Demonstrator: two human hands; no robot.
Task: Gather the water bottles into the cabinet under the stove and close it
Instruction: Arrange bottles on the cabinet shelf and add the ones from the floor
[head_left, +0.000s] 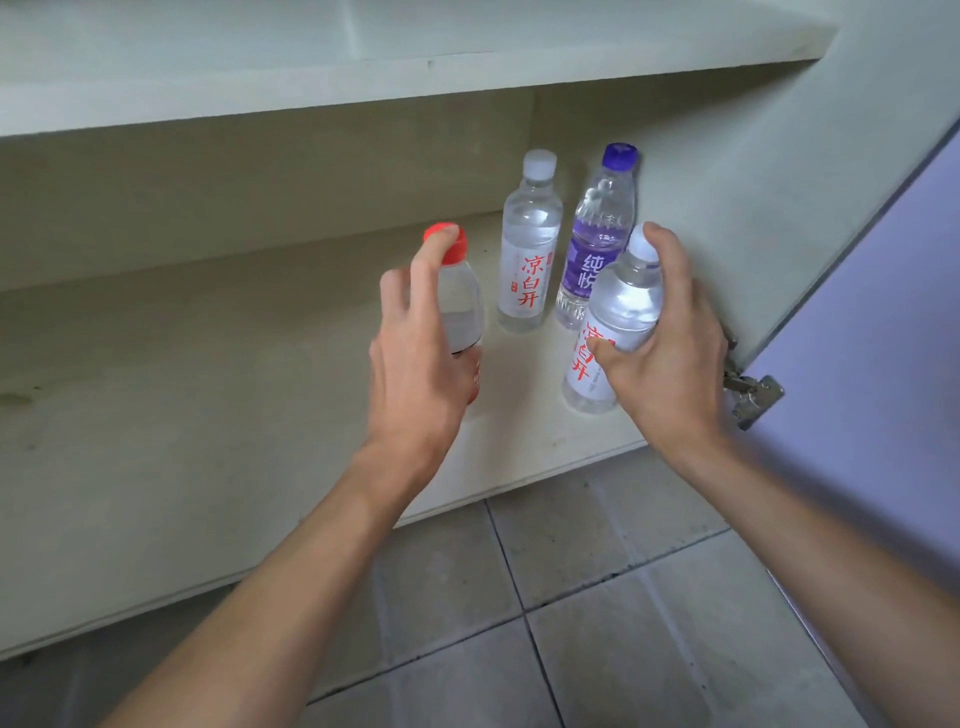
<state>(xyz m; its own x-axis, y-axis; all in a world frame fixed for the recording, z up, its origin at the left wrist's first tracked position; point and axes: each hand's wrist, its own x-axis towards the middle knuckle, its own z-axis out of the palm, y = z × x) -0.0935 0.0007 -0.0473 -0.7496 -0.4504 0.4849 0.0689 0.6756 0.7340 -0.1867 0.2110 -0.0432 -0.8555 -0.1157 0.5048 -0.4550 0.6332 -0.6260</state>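
Red plastic caps the red-capped bottle (460, 306) that the left hand (415, 343) grips. The fingers are curled round its clear body and the forefinger reaches up onto the cap. The bottle stands about upright in the middle of the cabinet floor (208, 364), with its base low against the board; I cannot tell whether it is touching.

The right hand (670, 338) holds the front white-capped bottle (623, 306). The thumb lies across its white label with red characters and the fingers wrap the far side up to the neck. This bottle tilts, top to the right, and its base is at or just above the cabinet floor near the front edge.

Behind these two, deeper in the same compartment, two bottles stand free of either hand. The rear white-capped bottle (527, 244) has the same red-lettered label. Just beside it on the right is the purple-capped bottle (597, 234) with a purple label, close to the cabinet's right wall. The held bottle partly covers the purple one's lower half.

The cabinet is pale and worn, with a shelf board (363, 88) above the compartment. Its lilac door (883, 312) stands swung open on the right on a metal hinge (753, 395), just beside the right wrist. Grey tiled floor (623, 597) lies below the cabinet's front edge, under both bare forearms.
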